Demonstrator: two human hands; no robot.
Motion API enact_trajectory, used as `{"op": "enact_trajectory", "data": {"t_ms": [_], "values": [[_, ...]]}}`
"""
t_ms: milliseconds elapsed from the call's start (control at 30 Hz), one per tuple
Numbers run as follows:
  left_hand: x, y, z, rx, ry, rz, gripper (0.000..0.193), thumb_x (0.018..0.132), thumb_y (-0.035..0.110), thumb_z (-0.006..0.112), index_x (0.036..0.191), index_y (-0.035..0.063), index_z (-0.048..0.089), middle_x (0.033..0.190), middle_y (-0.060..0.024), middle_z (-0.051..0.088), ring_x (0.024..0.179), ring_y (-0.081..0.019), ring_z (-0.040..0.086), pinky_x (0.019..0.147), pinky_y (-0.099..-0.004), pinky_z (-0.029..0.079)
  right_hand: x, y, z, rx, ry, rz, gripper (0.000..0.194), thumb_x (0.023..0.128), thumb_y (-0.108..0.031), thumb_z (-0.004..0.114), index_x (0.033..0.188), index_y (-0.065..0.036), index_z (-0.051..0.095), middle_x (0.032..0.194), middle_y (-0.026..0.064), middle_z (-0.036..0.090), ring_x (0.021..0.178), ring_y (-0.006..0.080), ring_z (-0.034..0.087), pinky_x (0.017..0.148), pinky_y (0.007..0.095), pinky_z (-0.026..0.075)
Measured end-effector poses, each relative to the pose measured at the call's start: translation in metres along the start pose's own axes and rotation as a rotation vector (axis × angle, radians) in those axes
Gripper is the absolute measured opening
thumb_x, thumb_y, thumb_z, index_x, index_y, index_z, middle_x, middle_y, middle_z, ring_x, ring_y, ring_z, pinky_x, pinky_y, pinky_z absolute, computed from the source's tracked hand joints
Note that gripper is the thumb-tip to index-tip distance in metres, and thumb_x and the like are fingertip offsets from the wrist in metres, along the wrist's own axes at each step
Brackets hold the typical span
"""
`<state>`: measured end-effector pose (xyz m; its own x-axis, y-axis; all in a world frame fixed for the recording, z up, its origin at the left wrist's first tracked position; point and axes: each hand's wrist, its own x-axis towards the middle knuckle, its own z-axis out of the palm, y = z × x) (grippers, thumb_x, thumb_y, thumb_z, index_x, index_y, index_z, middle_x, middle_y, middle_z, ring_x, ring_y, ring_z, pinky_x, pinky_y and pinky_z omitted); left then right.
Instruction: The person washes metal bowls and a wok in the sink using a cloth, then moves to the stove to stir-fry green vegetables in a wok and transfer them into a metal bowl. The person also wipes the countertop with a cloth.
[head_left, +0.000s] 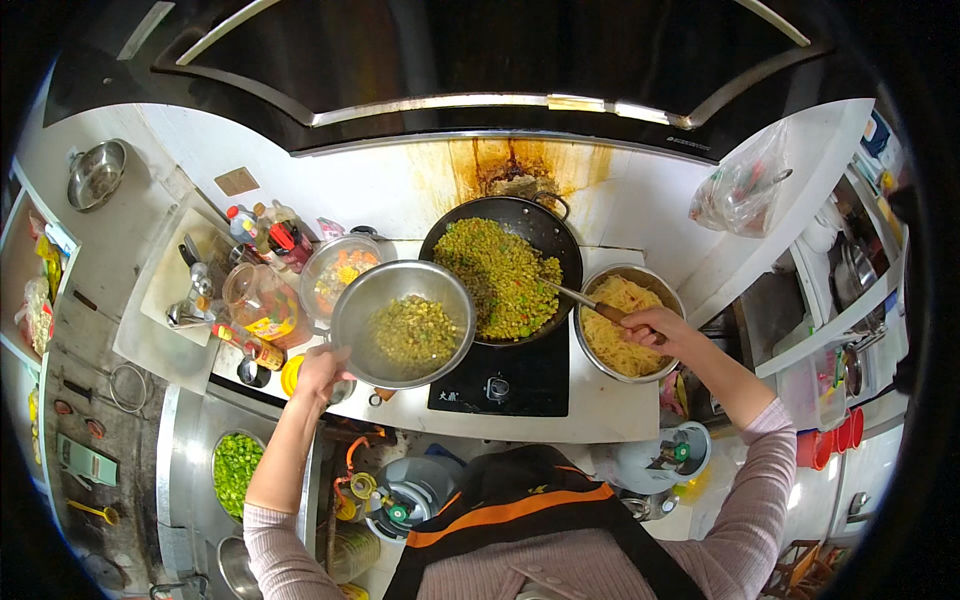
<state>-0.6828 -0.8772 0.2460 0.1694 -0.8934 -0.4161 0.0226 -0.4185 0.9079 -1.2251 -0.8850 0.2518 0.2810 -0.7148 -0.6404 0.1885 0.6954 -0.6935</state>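
Observation:
My left hand (322, 371) grips the near-left rim of a stainless steel bowl (346, 300), which is held beside the wok. Chopped yellow-green food (412, 330) covers part of the bowl's floor. In my right hand (658, 330) is the wooden handle of a metal-shafted cooking utensil (574, 294); its head is hidden in the food in the wok. The black wok (566, 232) sits over a black gas cooktop (517, 390) and holds a large heap of the same chopped food (495, 277). Under my right forearm stands a steel bowl of yellow shreds (611, 315).
A clear bowl with orange and yellow pieces (341, 274) stands behind the held bowl. Jars and bottles (262, 300) crowd the left counter. Chopped greens (238, 472) fill a container lower left. Gas cylinders (416, 491) stand below the counter. A range hood (480, 67) overhangs the wok.

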Motion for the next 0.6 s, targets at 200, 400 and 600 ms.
{"op": "enact_trajectory", "data": {"t_ms": [200, 400, 600], "values": [[0.006, 0.004, 0.019, -0.019, -0.043, -0.012, 0.019, 0.080, 0.004, 0.055, 0.090, -0.0125, 0.056, 0.077, -0.0140, 0.061, 0.061, -0.0198, 0.061, 0.052, -0.0280, 0.054, -0.023, -0.014, -0.001, 0.039, 0.023, 0.003, 0.011, 0.084, -0.006, 0.052, 0.085, 0.005, 0.051, 0.068, 0.0073, 0.050, 0.046, 0.0027, 0.034, 0.035, 0.0153, 0.022], [0.016, 0.008, 0.038, -0.020, -0.061, -0.032, 0.021, 0.079, 0.003, 0.056, 0.092, -0.0131, 0.055, 0.078, -0.0160, 0.061, 0.059, -0.0214, 0.061, 0.052, -0.0292, 0.054, -0.049, -0.031, 0.011, -0.010, 0.026, -0.052, 0.012, 0.084, -0.006, 0.052, 0.088, 0.005, 0.050, 0.070, 0.0071, 0.050, 0.046, 0.0023, 0.036, 0.035, 0.0142, 0.025], [0.048, -0.001, 0.050, -0.032, -0.072, -0.032, 0.017, 0.077, 0.004, 0.059, 0.090, -0.0070, 0.056, 0.075, -0.0115, 0.059, 0.059, -0.0199, 0.059, 0.049, -0.0305, 0.054, -0.087, -0.056, 0.037, -0.132, 0.005, -0.107, 0.012, 0.081, -0.004, 0.054, 0.088, 0.005, 0.049, 0.071, 0.0075, 0.050, 0.045, 0.0024, 0.036, 0.034, 0.0150, 0.025]]}}
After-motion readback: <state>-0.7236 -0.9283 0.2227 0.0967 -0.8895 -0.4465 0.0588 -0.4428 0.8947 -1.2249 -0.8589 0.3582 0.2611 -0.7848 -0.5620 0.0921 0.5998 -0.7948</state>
